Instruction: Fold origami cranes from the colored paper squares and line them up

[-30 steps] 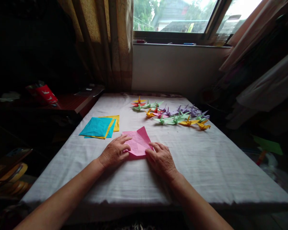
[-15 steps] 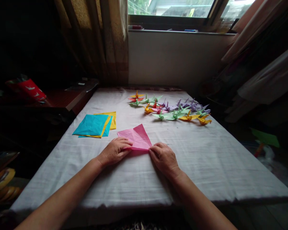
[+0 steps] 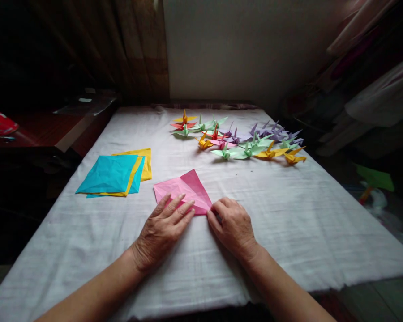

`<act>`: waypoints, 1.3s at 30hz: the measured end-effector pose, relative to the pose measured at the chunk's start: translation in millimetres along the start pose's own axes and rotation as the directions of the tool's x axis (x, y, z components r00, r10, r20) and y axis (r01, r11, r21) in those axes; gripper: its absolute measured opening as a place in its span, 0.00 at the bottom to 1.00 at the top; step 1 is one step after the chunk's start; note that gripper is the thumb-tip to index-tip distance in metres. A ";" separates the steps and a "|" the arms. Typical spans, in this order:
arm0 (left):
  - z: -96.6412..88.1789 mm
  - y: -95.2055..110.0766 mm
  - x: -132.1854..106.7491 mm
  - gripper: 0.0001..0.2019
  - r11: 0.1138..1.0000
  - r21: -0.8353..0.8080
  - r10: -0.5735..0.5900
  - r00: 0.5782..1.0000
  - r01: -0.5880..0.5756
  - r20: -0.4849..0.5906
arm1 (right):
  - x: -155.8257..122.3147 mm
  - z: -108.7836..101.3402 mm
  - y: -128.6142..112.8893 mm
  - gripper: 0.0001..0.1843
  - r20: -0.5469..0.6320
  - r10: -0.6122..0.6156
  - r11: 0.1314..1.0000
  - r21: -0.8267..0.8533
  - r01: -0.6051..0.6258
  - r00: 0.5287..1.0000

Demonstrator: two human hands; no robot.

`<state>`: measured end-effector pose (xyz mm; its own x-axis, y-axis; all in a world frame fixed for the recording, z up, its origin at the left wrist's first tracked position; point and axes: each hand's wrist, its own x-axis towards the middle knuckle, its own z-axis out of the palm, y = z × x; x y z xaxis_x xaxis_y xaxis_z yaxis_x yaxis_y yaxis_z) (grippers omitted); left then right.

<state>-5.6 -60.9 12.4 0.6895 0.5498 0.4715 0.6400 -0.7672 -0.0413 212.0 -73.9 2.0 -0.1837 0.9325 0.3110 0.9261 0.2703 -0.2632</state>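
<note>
A pink sheet of paper (image 3: 184, 188), folded into a triangle with creases, lies on the white cloth-covered table (image 3: 289, 223) in front of me. My left hand (image 3: 164, 228) rests flat on its near left part, fingers stretched out. My right hand (image 3: 233, 223) has its fingers curled and pinches the paper's near right corner.
A stack of blue and yellow paper squares (image 3: 114, 174) lies to the left. Several folded paper cranes (image 3: 242, 141) in green, purple, yellow and red are spread across the far side. A dark wooden side table (image 3: 53, 129) stands at the left; hanging fabric (image 3: 376, 103) at the right.
The view has tilted down, so the window is gone from sight. My left hand has flattened onto the pink paper; the right hand stays at the near right corner.
</note>
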 end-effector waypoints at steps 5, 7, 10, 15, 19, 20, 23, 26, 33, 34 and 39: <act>3.9 6.7 -1.2 0.18 0.997 -0.082 0.016 0.994 -0.007 0.107 | -0.3 -1.1 0.4 0.11 -0.015 0.007 1.000 0.023 -0.007 1.000; 5.6 4.3 -3.8 0.20 0.994 -0.106 -0.005 0.990 0.020 0.139 | -0.5 -2.0 0.7 0.11 -0.026 0.005 0.999 0.044 -0.004 1.000; 6.6 2.2 -7.2 0.21 0.990 -0.130 -0.024 0.982 0.049 0.187 | -0.8 -2.5 1.3 0.11 -0.024 0.010 0.996 0.092 -0.008 1.000; 5.0 3.8 -7.2 0.22 0.990 -0.128 -0.032 0.973 0.062 0.227 | -0.9 -1.8 2.6 0.09 0.001 0.035 0.987 0.155 -0.034 0.999; 3.3 4.0 -6.8 0.22 0.992 -0.116 -0.027 0.973 0.055 0.228 | -0.8 -1.8 3.0 0.10 0.002 0.039 0.984 0.174 -0.039 0.999; 3.2 3.8 -7.0 0.22 0.991 -0.118 -0.026 0.973 0.055 0.230 | -0.9 -1.9 3.0 0.10 0.003 0.041 0.983 0.179 -0.041 0.999; 3.8 3.4 -7.8 0.22 0.987 -0.140 -0.042 0.972 0.077 0.233 | -1.2 -2.2 2.8 0.09 0.013 0.052 0.980 0.194 -0.053 0.999; 4.3 3.3 -7.4 0.22 0.981 -0.165 -0.066 0.970 0.107 0.232 | -1.0 -2.9 2.6 0.08 0.021 0.062 0.976 0.208 -0.065 0.998; 2.8 3.1 -4.1 0.21 0.973 -0.194 -0.074 0.969 0.122 0.237 | -1.1 -3.2 4.4 0.07 0.035 0.052 0.977 0.206 -0.059 0.998; 2.8 3.1 -4.0 0.21 0.974 -0.195 -0.070 0.969 0.119 0.239 | -1.2 -3.3 4.7 0.07 0.039 0.052 0.976 0.210 -0.059 0.998; 4.9 3.0 -5.3 0.21 0.975 -0.192 -0.063 0.967 0.112 0.246 | 0.1 -5.5 2.7 0.07 0.047 0.053 0.978 0.198 -0.061 0.997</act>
<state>-5.7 -64.5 5.4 0.7102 0.6609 0.2423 0.6360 -0.7500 0.1816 216.4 -74.4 6.3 -0.1493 0.9557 0.2536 0.8519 0.2546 -0.4577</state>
